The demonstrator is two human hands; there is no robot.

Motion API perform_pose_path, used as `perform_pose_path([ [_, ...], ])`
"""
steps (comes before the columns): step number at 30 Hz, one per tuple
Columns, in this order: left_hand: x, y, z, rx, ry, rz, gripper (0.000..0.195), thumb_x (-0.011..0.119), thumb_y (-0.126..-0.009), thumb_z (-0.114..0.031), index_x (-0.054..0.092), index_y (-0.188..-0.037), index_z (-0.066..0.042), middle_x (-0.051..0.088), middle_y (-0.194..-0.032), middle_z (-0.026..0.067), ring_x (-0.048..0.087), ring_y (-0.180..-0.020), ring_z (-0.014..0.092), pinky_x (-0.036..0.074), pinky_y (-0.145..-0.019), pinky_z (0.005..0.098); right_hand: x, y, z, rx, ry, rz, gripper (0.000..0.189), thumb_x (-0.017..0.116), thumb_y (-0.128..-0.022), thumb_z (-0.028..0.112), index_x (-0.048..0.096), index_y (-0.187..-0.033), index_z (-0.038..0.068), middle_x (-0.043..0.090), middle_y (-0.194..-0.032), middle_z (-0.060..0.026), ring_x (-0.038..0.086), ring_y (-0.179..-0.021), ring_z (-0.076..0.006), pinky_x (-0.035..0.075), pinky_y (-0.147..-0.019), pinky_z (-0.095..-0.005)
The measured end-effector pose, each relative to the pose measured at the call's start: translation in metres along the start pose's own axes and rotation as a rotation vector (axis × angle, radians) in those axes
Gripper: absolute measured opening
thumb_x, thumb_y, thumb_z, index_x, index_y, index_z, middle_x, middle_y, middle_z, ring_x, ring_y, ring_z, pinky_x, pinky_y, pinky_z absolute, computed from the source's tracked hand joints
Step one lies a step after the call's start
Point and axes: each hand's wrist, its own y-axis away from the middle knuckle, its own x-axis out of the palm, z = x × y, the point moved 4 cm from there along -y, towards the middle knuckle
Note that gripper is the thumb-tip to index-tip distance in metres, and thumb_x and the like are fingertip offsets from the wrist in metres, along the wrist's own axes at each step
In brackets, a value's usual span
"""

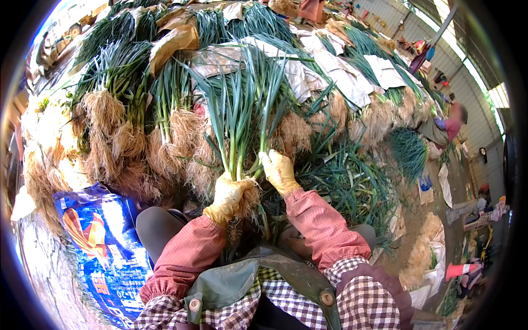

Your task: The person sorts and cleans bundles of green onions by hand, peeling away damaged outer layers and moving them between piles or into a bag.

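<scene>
My left hand (232,197), in a yellowed work glove, grips several scallions (234,152) low on their pale stems. Their green leaves point away from me, and stringy tan roots hang beside and below that glove. Just to the right, my gloved right hand (279,170) is closed around the lower stem of a further scallion stalk (265,132). Its leaves rise alongside the held bunch. Behind both hands, a pile of rooted scallions (181,128) lies with its roots facing me.
Loose scallion leaves (350,185) cover the ground to the right. A blue printed sack (107,247) lies left of my knee. White cloths (342,78) and a brown paper sack (175,45) rest on the pile. Another person (447,123) sits at far right, near an orange cone (458,270).
</scene>
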Motion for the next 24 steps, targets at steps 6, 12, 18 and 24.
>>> perform_pose_path([
  [6,-0.009,-0.014,0.014,0.176,0.008,-0.060,0.017,0.058,-0.077,0.002,0.055,-0.094,-0.001,0.059,-0.077,0.0032,0.056,-0.065,0.011,0.047,-0.057,0.0229,0.016,0.038,0.045,-0.341,-0.312,0.114,0.008,0.053,-0.086,0.014,0.058,-0.083,0.008,0.061,-0.075,-0.0047,0.059,-0.060,-0.0174,0.049,-0.053,-0.0279],
  [12,-0.011,-0.006,-0.006,-0.041,0.024,-0.084,0.018,0.059,-0.072,0.006,0.058,-0.090,0.003,0.059,-0.072,0.0059,0.057,-0.059,0.014,0.048,-0.053,0.0247,-0.139,0.012,0.033,-0.299,-0.993,-0.479,0.011,0.048,-0.090,0.015,0.056,-0.086,0.007,0.059,-0.072,-0.0042,0.058,-0.063,-0.0106,0.047,-0.050,-0.0236],
  [18,-0.006,0.001,-0.002,-0.387,0.448,0.313,0.022,0.046,-0.079,-0.004,0.052,-0.098,0.006,0.060,-0.077,0.0135,0.059,-0.060,0.022,0.052,-0.056,0.0327,-0.044,0.008,-0.022,0.295,-1.082,0.233,0.038,0.056,-0.085,0.023,0.047,-0.117,0.004,0.057,-0.072,-0.0052,0.053,-0.053,-0.0102,0.044,-0.047,-0.0219],
  [24,-0.010,0.007,-0.013,-0.090,0.203,0.156,0.023,0.056,-0.079,-0.002,0.055,-0.102,0.001,0.061,-0.085,0.0089,0.059,-0.065,0.017,0.051,-0.061,0.0274,0.015,0.008,0.005,0.226,-0.877,0.309,0.013,0.059,-0.084,0.018,0.057,-0.087,0.005,0.051,-0.063,0.0032,0.042,-0.049,-0.0029,0.031,-0.040,-0.0161],
])
